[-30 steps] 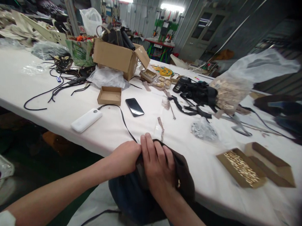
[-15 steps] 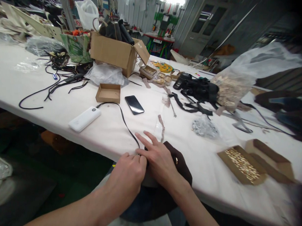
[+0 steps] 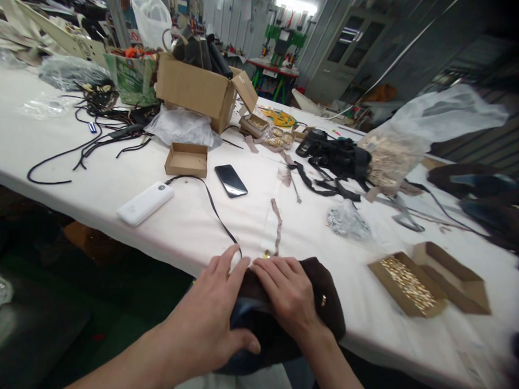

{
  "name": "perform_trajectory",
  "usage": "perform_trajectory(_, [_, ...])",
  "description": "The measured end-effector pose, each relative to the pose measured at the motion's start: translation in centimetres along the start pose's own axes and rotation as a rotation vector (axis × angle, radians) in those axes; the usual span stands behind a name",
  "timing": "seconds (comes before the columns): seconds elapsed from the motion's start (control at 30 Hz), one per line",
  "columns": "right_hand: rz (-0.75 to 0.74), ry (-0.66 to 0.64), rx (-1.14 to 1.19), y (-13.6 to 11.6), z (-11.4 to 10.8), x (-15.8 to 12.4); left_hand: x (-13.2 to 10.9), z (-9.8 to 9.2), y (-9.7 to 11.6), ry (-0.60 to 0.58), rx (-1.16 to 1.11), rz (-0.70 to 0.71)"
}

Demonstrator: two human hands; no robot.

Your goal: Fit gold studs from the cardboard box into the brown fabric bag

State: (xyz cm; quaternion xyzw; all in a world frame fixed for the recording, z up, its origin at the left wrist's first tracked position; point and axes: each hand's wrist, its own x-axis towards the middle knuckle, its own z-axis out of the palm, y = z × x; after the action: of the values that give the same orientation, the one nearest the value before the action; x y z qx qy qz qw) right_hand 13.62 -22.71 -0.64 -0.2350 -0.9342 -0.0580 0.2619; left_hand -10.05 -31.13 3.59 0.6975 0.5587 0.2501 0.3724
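A dark brown bag [image 3: 326, 289] with a small gold fitting lies over the near edge of the white table [image 3: 178, 221]. My left hand [image 3: 209, 323] rests on the bag's left side, fingers stretched and thumb spread. My right hand [image 3: 287, 293] presses flat on top of the bag, fingers extended toward the left hand. A thin black strap [image 3: 212, 205] runs from the bag's edge up the table.
A white power bank [image 3: 144, 203], a black phone [image 3: 231, 180] and a small open cardboard box [image 3: 186, 160] lie beyond. A box of gold fittings [image 3: 407, 285] sits at right, with black straps [image 3: 335, 159], a plastic bag of parts [image 3: 395, 154] and a large carton [image 3: 199, 91] farther back.
Both hands have spread open and flattened on the bag. The left hand went from a closed grip at the bag's edge to lying over its left side.
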Motion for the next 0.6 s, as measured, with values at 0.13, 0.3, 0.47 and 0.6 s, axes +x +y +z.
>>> perform_trajectory(0.13, [0.055,0.071,-0.094,-0.1,-2.3,-1.2,0.4,-0.4,-0.6,-0.110,-0.058,0.157])
perform_trajectory(0.3, [0.120,0.130,-0.154,-1.2,-5.0,-2.2,0.7,1.9,-0.2,0.038,-0.108,0.317])
perform_trajectory(0.47, [0.265,0.142,-0.204,-1.0,-6.1,-4.1,0.7,4.9,-0.2,0.156,-0.120,0.284])
perform_trajectory(0.6, [0.225,0.137,-0.212,-0.6,-6.3,-5.7,1.4,5.2,0.4,0.014,-0.002,0.125])
